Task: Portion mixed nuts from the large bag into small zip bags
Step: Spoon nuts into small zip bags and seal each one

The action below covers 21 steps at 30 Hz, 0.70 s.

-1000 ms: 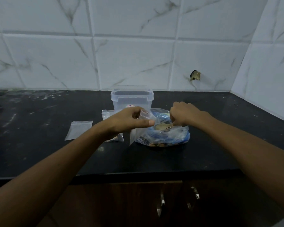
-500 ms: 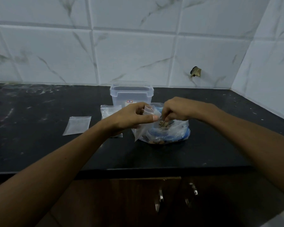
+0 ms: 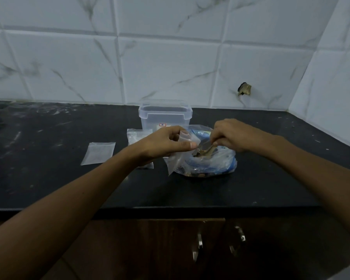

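Left hand [image 3: 166,145] pinching, right hand [image 3: 232,136] curled, forearms converging

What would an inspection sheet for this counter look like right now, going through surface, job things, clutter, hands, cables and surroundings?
Surface: black counter, pale smears at the back left.
Job's things: large bag of nuts lying by a small zip bag held upright; spare zip bag lying flat to the left; another bag partly hidden behind the left wrist.
Clutter: clear lidded container behind the bags.
Hands: left hand pinches the small bag's mouth; right hand pinches something brown over the bags.
Cables: nothing seen.
Surroundings: marbled tile wall with a chipped hole; cabinet handles below.
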Each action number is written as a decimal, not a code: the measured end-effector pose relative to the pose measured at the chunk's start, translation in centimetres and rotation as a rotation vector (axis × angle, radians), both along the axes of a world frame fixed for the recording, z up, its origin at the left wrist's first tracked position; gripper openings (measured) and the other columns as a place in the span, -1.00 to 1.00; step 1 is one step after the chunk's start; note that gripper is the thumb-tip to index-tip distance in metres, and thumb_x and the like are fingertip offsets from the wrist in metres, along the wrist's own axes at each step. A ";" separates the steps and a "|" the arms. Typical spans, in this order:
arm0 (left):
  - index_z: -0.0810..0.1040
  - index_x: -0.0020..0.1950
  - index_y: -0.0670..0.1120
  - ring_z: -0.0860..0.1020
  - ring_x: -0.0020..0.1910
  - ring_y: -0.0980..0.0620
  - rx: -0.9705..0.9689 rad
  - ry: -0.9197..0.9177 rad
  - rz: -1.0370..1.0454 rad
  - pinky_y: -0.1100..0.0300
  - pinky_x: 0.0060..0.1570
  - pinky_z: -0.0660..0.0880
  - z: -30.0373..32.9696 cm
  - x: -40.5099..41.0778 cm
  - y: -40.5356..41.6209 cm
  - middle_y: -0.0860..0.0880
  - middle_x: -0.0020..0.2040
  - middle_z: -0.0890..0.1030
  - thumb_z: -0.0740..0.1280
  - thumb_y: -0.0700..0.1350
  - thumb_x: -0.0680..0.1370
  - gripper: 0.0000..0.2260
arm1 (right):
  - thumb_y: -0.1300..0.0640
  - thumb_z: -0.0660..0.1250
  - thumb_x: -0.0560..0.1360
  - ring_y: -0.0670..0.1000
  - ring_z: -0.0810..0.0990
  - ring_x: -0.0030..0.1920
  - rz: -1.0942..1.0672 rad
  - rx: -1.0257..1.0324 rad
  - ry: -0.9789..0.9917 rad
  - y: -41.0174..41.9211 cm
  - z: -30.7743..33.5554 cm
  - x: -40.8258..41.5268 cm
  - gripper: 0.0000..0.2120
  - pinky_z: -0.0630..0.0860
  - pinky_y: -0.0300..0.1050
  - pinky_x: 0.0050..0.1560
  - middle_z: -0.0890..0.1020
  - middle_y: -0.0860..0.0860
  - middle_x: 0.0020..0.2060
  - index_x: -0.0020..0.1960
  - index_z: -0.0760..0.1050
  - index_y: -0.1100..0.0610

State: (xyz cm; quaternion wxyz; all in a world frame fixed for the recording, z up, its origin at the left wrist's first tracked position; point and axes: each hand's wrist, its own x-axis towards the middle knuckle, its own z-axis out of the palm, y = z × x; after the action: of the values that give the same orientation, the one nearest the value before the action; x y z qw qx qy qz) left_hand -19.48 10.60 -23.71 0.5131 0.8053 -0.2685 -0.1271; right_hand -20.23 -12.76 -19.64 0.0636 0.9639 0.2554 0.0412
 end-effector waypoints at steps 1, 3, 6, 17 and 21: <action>0.54 0.23 -0.02 0.62 0.09 -0.06 -0.003 0.003 -0.002 0.13 -0.03 0.55 -0.1 0.1 0.0 -0.06 0.11 0.63 0.44 0.19 0.36 -0.49 | 0.13 0.29 0.56 -0.04 0.48 -0.01 0.033 -0.042 0.024 0.2 -0.1 -0.3 -0.81 0.37 -0.18 -0.02 0.54 -0.02 -0.06 0.11 0.64 0.07; 0.54 0.23 -0.01 0.61 0.08 -0.06 -0.002 -0.004 -0.006 0.16 -0.07 0.52 -0.1 0.2 -0.1 -0.06 0.11 0.63 0.45 0.22 0.35 -0.47 | 0.11 0.26 0.59 -0.06 0.43 -0.04 0.095 -0.096 -0.048 0.2 -0.8 -0.3 -0.79 0.32 -0.21 -0.06 0.56 -0.01 -0.03 0.12 0.64 0.04; 0.54 0.22 -0.01 0.61 0.08 -0.11 0.001 -0.013 0.002 0.12 -0.07 0.53 -0.1 0.3 0.0 -0.07 0.11 0.63 0.45 0.24 0.33 -0.45 | 0.10 0.25 0.59 -0.02 0.36 -0.07 0.062 -0.126 -0.232 -0.5 -1.5 0.1 -0.81 0.30 -0.16 -0.16 0.52 -0.01 -0.06 0.10 0.62 0.04; 0.55 0.20 0.05 0.60 0.10 0.01 0.004 -0.028 -0.026 0.11 0.04 0.57 -0.3 0.0 -0.4 0.00 0.13 0.62 0.44 0.29 0.29 -0.44 | 0.26 0.28 0.53 0.13 0.44 0.09 -0.327 -0.237 -0.295 2.0 -2.6 -1.2 -0.79 0.35 -0.11 -0.17 0.50 0.15 0.08 0.16 0.49 0.23; 0.55 0.20 0.05 0.59 0.11 -0.01 -0.018 -0.018 -0.022 0.14 -0.01 0.53 -0.6 -0.1 -0.5 -0.01 0.13 0.62 0.43 0.29 0.28 -0.43 | 0.30 0.28 0.51 0.14 0.51 -0.05 -0.423 -0.021 -0.171 2.7 -2.6 -0.5 -0.81 0.38 -0.09 -0.18 0.57 0.20 0.03 0.12 0.49 0.26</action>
State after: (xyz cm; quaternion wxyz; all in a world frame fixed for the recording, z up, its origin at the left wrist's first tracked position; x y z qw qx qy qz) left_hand -19.57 10.12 -24.29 0.5166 0.7987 -0.2830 -0.1227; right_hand -20.74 -10.09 -22.27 0.1020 0.9883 0.0416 0.1059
